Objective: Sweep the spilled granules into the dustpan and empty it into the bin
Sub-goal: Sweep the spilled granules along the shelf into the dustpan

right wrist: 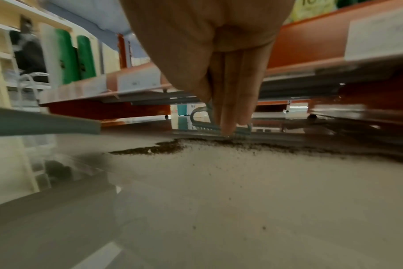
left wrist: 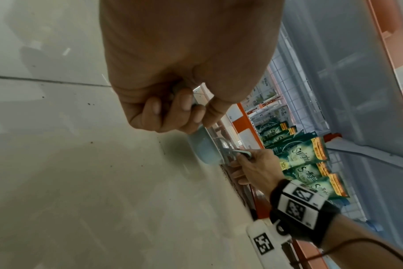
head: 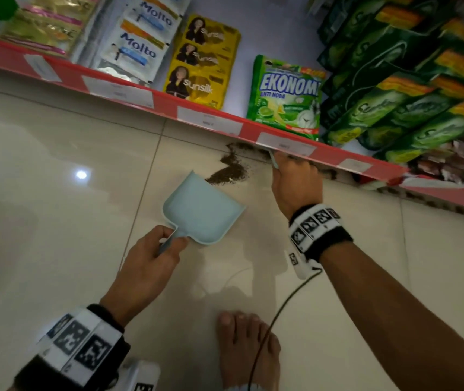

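A pale blue dustpan (head: 201, 210) lies on the tiled floor, its open mouth facing a dark pile of granules (head: 226, 172). My left hand (head: 152, 255) grips the dustpan's handle (head: 168, 241); in the left wrist view the fingers (left wrist: 173, 111) curl round it. My right hand (head: 295, 184) holds a small blue brush (head: 273, 160) at the shelf's base, right of the pile. In the right wrist view the brush (right wrist: 209, 125) sits under the shelf edge behind a line of granules (right wrist: 219, 145), and the dustpan's lip (right wrist: 44, 122) shows at the left.
A low red-edged shelf (head: 211, 119) carries sachets and detergent packs (head: 287, 97) right above the spill. Granules trail along the shelf's base (head: 422, 193) to the right. My bare foot (head: 247, 348) and a cable (head: 281, 306) lie near the bottom.
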